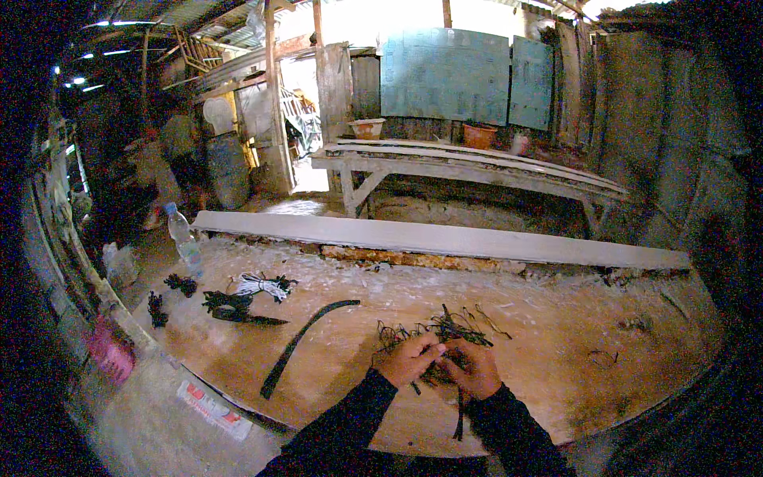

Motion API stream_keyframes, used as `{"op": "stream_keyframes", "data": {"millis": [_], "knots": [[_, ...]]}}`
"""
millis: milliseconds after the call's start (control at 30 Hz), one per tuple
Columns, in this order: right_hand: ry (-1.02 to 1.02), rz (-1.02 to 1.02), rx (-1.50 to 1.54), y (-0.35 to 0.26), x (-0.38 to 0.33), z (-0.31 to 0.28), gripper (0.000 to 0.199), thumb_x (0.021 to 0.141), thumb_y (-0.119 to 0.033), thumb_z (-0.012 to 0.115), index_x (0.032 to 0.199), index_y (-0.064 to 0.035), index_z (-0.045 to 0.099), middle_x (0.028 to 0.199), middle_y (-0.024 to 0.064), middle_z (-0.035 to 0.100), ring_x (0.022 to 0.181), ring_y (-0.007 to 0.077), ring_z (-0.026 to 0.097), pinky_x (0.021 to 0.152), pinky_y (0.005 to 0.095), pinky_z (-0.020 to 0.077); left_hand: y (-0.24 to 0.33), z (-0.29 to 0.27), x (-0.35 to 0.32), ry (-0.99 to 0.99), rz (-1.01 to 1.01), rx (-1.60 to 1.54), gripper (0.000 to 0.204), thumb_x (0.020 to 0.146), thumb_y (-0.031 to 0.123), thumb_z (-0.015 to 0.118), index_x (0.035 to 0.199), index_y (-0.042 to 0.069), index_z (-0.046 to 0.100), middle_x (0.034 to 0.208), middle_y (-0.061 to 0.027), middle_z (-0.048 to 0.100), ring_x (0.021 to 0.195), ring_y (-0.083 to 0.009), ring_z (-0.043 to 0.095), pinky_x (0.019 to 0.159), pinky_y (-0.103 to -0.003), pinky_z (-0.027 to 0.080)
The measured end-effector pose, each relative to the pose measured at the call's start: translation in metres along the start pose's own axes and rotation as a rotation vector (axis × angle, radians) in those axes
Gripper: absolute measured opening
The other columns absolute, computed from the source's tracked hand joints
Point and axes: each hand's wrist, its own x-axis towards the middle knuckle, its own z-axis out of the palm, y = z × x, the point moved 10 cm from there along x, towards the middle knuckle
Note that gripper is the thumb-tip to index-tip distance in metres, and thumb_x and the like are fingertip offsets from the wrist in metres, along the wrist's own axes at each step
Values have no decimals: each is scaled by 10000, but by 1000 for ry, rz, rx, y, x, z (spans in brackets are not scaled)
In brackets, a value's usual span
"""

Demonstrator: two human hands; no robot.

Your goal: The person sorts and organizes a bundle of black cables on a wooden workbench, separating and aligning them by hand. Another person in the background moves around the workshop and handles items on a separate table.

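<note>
Pinching a tangle of dark cords near the worktop's front edge, the left hand and right hand are meeting fingertip to fingertip. A curved black strip is lying toward the left edge, beside a white cord bundle and a plastic bottle.

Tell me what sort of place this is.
Probably a rough, open-sided workshop or shed. The signs: a worn work table strewn with dark cord scraps that both hands are working, a plank bench behind, and a corrugated roof.
</note>
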Motion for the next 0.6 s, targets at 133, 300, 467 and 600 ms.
{"op": "stream_keyframes", "data": {"millis": [133,300,467,600], "knots": [[27,-91,-137,-13,0,-4,189,673,-72,616,847,-22,561,737,129,580,654,228,576,587,294,450,8,1,2,-5,134,-15,280,837,277,452,697,35,467,613,-19,439,602,-102,431,575,-245,373],[26,-49,-113,-5,-1,-1,185,675,-100,623,829,-11,571,732,135,582,648,237,577,586,298,449,10,2,0,-45,56,3,260,839,256,450,703,34,461,626,-16,455,615,-97,441,586,-241,376],[-7,-33,-119,-1,-1,4,174,691,-109,612,828,-7,579,744,134,588,640,225,577,574,293,444,14,-1,-1,-39,48,153,263,841,262,444,700,41,467,629,-3,456,628,-98,454,598,-239,378],[-27,-32,-21,-3,-1,2,122,695,-101,608,761,-10,562,686,98,579,635,179,572,563,277,436,6,10,-1,-150,5,-129,229,846,274,433,754,67,469,640,23,451,538,-61,416,491,-203,347]]}}
